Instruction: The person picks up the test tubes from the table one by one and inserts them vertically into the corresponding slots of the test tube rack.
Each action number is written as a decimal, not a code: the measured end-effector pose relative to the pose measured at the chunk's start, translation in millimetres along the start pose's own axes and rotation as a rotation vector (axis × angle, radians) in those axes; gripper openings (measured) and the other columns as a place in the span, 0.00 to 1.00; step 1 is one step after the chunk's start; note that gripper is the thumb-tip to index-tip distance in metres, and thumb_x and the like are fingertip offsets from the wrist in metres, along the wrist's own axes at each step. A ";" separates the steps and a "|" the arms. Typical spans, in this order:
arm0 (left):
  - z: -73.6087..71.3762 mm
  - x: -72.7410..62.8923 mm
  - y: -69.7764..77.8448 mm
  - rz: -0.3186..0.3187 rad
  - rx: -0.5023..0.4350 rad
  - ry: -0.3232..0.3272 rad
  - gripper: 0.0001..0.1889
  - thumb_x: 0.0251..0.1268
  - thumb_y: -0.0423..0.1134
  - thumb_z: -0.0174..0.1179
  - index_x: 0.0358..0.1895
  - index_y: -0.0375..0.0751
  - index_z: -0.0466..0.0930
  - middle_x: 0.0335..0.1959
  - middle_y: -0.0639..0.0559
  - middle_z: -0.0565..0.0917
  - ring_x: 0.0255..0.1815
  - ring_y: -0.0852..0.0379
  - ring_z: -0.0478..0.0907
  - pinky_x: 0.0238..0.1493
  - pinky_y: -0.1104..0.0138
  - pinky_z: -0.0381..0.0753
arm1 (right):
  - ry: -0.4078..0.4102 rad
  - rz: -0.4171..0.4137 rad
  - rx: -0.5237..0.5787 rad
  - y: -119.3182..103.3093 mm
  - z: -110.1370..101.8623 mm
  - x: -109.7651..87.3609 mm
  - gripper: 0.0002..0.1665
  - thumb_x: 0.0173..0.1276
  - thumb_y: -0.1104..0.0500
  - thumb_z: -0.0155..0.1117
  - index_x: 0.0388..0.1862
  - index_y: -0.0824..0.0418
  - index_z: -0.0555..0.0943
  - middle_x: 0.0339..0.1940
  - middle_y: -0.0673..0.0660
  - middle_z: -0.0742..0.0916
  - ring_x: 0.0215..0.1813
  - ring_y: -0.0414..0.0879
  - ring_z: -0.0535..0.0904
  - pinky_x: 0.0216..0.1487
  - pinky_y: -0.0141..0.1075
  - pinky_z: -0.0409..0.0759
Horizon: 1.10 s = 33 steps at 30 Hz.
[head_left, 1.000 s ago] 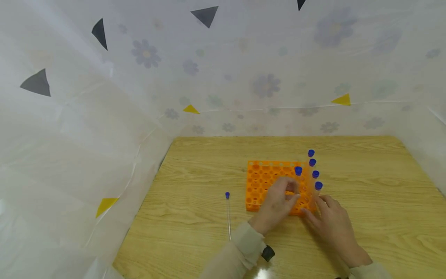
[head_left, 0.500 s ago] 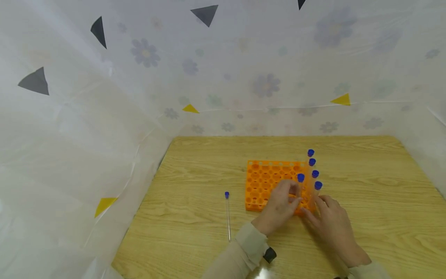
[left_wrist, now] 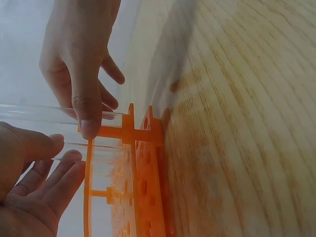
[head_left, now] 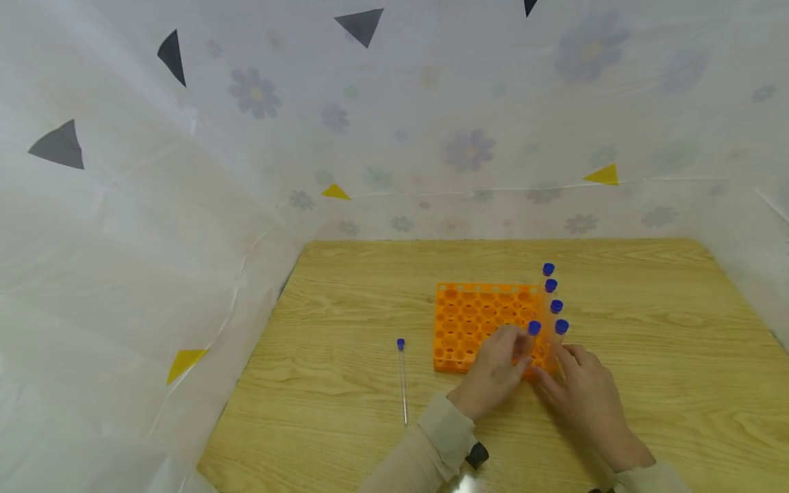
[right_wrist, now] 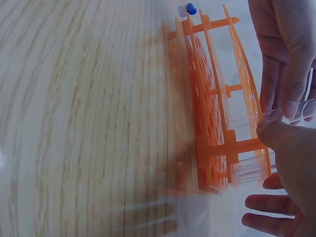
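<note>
An orange test tube rack [head_left: 441, 329] stands on the wooden table. My left hand [head_left: 493, 366] pinches a clear test tube with a blue cap [head_left: 534, 328] between thumb and fingers. In the left wrist view this tube's lower part reaches through the rack's top plate [left_wrist: 87, 197]. My right hand [head_left: 588, 397] holds the rack's near right corner, its thumb [right_wrist: 269, 133] on the top plate's edge and its other fingers along the right side. Several blue-capped test tubes [head_left: 557, 307] stand upright in the rack's right-end row.
Left of the rack, another blue-capped test tube [head_left: 403, 383] lies on the table [head_left: 333, 356]. White sheeting [head_left: 394, 137] with faint flowers rises behind and to the left. A black wrist device [head_left: 477, 454] sits at my left sleeve.
The test tube in my left hand has moved down into the rack, its cap dropping toward the front of the rack. My left hand follows slightly downward. The right hand stays at the corner.
</note>
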<state>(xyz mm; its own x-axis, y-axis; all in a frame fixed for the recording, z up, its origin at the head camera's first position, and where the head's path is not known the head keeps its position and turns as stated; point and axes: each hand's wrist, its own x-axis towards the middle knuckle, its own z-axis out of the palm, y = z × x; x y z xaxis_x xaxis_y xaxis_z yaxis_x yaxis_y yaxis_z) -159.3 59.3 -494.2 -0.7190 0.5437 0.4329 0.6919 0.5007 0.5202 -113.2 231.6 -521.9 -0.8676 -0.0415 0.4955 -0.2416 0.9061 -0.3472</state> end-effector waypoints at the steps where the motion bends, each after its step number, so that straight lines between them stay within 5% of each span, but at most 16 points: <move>1: 0.3 -0.1 -0.1 -0.002 0.002 -0.001 0.14 0.66 0.33 0.65 0.51 0.42 0.73 0.45 0.54 0.79 0.47 0.65 0.79 0.50 0.88 0.71 | 0.003 -0.004 -0.002 0.1 -0.1 0.4 0.35 0.52 0.54 0.80 0.54 0.73 0.80 0.42 0.70 0.84 0.41 0.65 0.81 0.40 0.61 0.79; 18: 1.3 1.0 -1.1 -0.049 -0.035 -0.032 0.20 0.65 0.33 0.65 0.57 0.38 0.71 0.45 0.52 0.80 0.47 0.63 0.81 0.48 0.86 0.73 | -0.041 0.032 -0.017 -2.4 -1.2 0.4 0.32 0.54 0.53 0.79 0.50 0.73 0.81 0.41 0.70 0.84 0.39 0.64 0.81 0.39 0.60 0.79; 33: -17.5 -0.2 0.6 -0.253 -0.110 -0.084 0.28 0.66 0.39 0.66 0.67 0.44 0.66 0.58 0.52 0.76 0.56 0.63 0.76 0.53 0.79 0.76 | -0.049 0.030 -0.011 -2.1 -2.0 0.4 0.33 0.55 0.54 0.78 0.54 0.73 0.80 0.43 0.70 0.83 0.42 0.65 0.81 0.41 0.60 0.79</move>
<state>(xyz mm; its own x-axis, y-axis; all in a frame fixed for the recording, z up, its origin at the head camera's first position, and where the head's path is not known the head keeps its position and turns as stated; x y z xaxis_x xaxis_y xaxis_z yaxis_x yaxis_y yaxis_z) -159.9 47.7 -481.1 -0.8566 0.4669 0.2194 0.4767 0.5536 0.6828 -112.1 230.6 -519.4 -0.8945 -0.0347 0.4458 -0.2110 0.9117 -0.3525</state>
